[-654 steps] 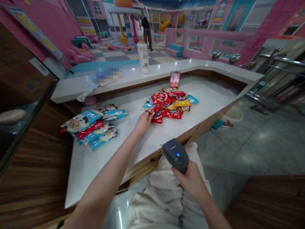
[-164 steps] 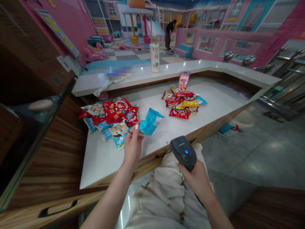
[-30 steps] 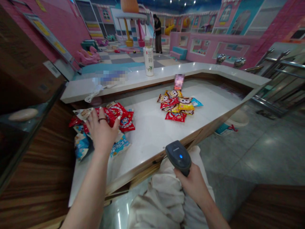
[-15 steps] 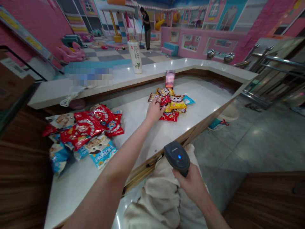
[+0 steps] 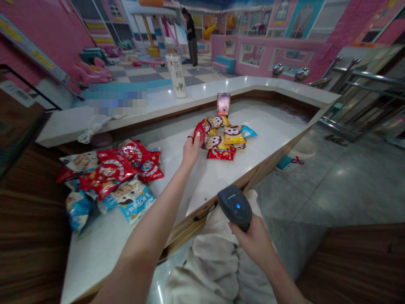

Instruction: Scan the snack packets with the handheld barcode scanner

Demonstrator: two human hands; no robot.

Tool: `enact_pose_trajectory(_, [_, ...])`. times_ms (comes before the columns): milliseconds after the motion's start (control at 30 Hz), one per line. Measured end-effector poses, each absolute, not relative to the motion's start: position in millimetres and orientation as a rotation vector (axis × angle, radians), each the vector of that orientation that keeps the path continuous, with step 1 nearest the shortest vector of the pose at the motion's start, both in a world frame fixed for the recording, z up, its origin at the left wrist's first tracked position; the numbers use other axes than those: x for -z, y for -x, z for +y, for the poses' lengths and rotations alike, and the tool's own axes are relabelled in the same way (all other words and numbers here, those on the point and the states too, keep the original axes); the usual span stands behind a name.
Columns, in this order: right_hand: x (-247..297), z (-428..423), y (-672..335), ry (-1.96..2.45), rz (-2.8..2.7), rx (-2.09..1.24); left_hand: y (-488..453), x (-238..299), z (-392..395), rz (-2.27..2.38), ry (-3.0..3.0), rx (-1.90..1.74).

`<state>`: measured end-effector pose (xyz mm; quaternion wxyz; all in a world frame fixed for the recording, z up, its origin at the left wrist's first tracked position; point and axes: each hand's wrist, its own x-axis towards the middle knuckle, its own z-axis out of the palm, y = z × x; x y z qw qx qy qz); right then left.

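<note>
The left hand [image 5: 191, 151] has its fingers closed in a pinch on a crinkly red foil snack packet [image 5: 199, 131], at the 9 o'clock edge of a glossy pile of packets [image 5: 224, 137]; a firm pinch suits such slippery film. The right hand [image 5: 248, 242] clenches a dark plastic barcode scanner [image 5: 234, 207] — its blue light lit — while a second heap of packets [image 5: 107, 173] lies at 9 o'clock on the white stone counter [image 5: 218, 181].

left hand [image 5: 191, 152] — dark ring [image 5: 190, 137] on finger, pale-painted nail [image 5: 198, 134] | right hand [image 5: 251, 242] | forearms bare | lap: creased cream fabric [image 5: 211, 257] — garment or loose cloth, unclear
</note>
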<state>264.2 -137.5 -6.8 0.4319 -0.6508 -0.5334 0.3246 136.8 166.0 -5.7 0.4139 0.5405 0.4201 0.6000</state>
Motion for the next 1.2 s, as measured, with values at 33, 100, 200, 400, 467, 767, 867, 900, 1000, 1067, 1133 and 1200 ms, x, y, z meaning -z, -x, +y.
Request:
enact_pose_trajectory(33, [6,-138,-262,1.616,-1.333,-0.816,-128,6,153,1.037,-1.247,-1.523])
enact_pose_trajectory(100, [4,-139,-259,1.606,-1.34,-0.825,-113,9,125,0.988,-1.001,-1.532])
enact_pose_trajectory(200, [2,-140,-254,1.594,-1.349,-0.824,-98,16,80,0.89,-0.693,-1.486])
enact_pose_trajectory(400, [-2,-144,-241,1.574,-1.386,-0.857,-93,25,25,0.767,-0.428,-1.335])
enact_pose_trajectory(467, [-3,-145,-237,1.566,-1.389,-0.871,-93,26,21,0.751,-0.406,-1.329])
enact_pose_trajectory(767, [-11,-147,-228,1.57,-1.39,-0.902,-92,35,24,0.728,-0.47,-1.333])
enact_pose_trajectory(867, [-13,-147,-227,1.569,-1.4,-0.91,-93,37,26,0.748,-0.472,-1.33])
enact_pose_trajectory(900, [-13,-147,-227,1.568,-1.403,-0.91,-94,38,28,0.764,-0.458,-1.317])
enact_pose_trajectory(1000, [-12,-147,-227,1.57,-1.414,-0.903,-96,38,32,0.81,-0.412,-1.255])
enact_pose_trajectory(1067, [-12,-148,-227,1.574,-1.421,-0.897,-96,38,32,0.822,-0.407,-1.242])
enact_pose_trajectory(1133, [-12,-148,-227,1.577,-1.421,-0.893,-96,37,31,0.812,-0.43,-1.274])
enact_pose_trajectory(1200, [-13,-150,-227,1.58,-1.414,-0.894,-95,36,28,0.774,-0.464,-1.316])
